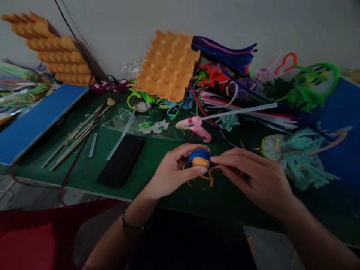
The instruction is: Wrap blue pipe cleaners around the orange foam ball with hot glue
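Observation:
My left hand (174,170) and my right hand (253,180) meet over the front of the green table (140,165). Between their fingertips is a small orange ball wrapped in blue pipe cleaner (200,158). The left thumb and fingers cup it from the left. My right hand pinches it from the right side. Small orange scraps (209,180) lie on the table just under the hands. A pink glue gun (195,126) with a clear glue stick lies right behind them.
A black phone (121,161) lies left of my hands. Wooden sticks (74,140) and a red cable lie further left. An orange egg tray (167,65) leans on the wall. Heaps of coloured pipe cleaners (239,86) fill the back right. Blue boards (36,120) flank the table.

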Available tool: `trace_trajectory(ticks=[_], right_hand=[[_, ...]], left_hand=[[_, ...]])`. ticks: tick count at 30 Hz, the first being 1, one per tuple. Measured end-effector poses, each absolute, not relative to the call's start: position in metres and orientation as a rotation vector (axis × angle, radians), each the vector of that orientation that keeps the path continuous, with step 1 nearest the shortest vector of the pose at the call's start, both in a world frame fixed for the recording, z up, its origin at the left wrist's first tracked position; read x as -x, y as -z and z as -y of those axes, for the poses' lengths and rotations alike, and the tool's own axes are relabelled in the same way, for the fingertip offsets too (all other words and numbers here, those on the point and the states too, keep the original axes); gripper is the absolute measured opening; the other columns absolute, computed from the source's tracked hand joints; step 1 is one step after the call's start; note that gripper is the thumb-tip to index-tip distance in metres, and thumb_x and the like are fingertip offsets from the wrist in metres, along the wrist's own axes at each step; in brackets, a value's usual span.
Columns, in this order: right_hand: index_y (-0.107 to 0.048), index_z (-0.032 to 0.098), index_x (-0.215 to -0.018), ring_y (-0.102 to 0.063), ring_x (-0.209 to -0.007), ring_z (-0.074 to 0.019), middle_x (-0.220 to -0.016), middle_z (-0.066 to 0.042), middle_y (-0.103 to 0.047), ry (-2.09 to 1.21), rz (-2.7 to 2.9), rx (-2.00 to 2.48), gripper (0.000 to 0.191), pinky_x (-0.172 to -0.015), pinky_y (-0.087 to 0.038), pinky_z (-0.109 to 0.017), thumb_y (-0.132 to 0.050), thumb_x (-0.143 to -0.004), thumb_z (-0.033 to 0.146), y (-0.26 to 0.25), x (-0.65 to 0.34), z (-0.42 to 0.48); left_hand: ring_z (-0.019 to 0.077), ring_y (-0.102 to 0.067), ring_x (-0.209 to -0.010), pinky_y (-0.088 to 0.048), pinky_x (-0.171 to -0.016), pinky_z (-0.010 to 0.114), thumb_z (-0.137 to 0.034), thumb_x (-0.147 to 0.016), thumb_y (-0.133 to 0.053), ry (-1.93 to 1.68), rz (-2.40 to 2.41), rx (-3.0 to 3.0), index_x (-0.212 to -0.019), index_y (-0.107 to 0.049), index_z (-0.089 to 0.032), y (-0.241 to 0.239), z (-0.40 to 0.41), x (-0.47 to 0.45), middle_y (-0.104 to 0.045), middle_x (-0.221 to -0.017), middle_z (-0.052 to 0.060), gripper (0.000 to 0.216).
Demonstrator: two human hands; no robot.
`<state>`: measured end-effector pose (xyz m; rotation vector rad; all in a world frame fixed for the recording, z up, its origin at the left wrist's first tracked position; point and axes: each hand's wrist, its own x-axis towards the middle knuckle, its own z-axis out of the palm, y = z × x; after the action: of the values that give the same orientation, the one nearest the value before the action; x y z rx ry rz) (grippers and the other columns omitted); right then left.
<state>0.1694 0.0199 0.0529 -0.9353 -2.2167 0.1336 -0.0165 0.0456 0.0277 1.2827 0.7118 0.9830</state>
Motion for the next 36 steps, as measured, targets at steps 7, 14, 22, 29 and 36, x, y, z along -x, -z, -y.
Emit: trace_trajectory(ticks=[7,14,22,29,36], right_hand=[[-0.062,0.015,-0.094,-0.063,-0.075,-0.007,-0.082,-0.004,-0.066,-0.139,2.17,0.91,0.017,-0.068,-0.051,-0.013,-0.054,-0.082,0.005,-0.05,-0.168,-0.02],[-0.058,0.02,-0.088,-0.065,-0.066,-0.0093,-0.077,-0.001,-0.068,-0.116,2.077,0.978,0.012,-0.061,-0.053,-0.016,-0.057,-0.081,0.01,-0.055,-0.167,-0.018],[-0.059,0.017,-0.09,-0.062,-0.069,-0.0072,-0.077,-0.002,-0.065,-0.031,2.103,0.898,0.016,-0.065,-0.051,-0.016,-0.056,-0.081,0.004,-0.051,-0.164,-0.013],[-0.06,0.016,-0.094,-0.061,-0.072,-0.0066,-0.08,-0.003,-0.065,0.007,2.131,0.885,0.018,-0.068,-0.051,-0.016,-0.055,-0.082,0.003,-0.046,-0.163,-0.014],[-0.061,0.016,-0.091,-0.06,-0.073,-0.0067,-0.082,-0.003,-0.064,-0.088,2.134,0.926,0.016,-0.068,-0.05,-0.016,-0.054,-0.083,0.005,-0.05,-0.163,-0.022]], left_hand=[[0.0129,-0.063,-0.084,-0.051,-0.074,0.021,-0.015,-0.065,-0.072,-1.034,-0.688,-1.275,-0.109,-0.056,-0.017,-0.023,-0.044,0.013,-0.067,-0.092,0.003,0.046],[0.0108,-0.064,-0.083,-0.052,-0.074,0.018,-0.011,-0.065,-0.071,-1.09,-0.616,-1.234,-0.106,-0.055,-0.017,-0.022,-0.044,0.011,-0.067,-0.093,0.002,0.045],[0.013,-0.066,-0.086,-0.053,-0.076,0.021,-0.012,-0.065,-0.071,-1.127,-0.597,-1.217,-0.107,-0.054,-0.018,-0.022,-0.042,0.01,-0.069,-0.095,0.004,0.046],[0.0161,-0.064,-0.093,-0.052,-0.078,0.023,-0.017,-0.067,-0.072,-1.147,-0.634,-1.193,-0.11,-0.054,-0.018,-0.019,-0.041,0.008,-0.068,-0.104,0.006,0.046],[0.0176,-0.062,-0.096,-0.049,-0.082,0.026,-0.024,-0.071,-0.071,-1.046,-0.646,-1.204,-0.107,-0.058,-0.017,-0.016,-0.044,0.01,-0.065,-0.109,0.008,0.039]])
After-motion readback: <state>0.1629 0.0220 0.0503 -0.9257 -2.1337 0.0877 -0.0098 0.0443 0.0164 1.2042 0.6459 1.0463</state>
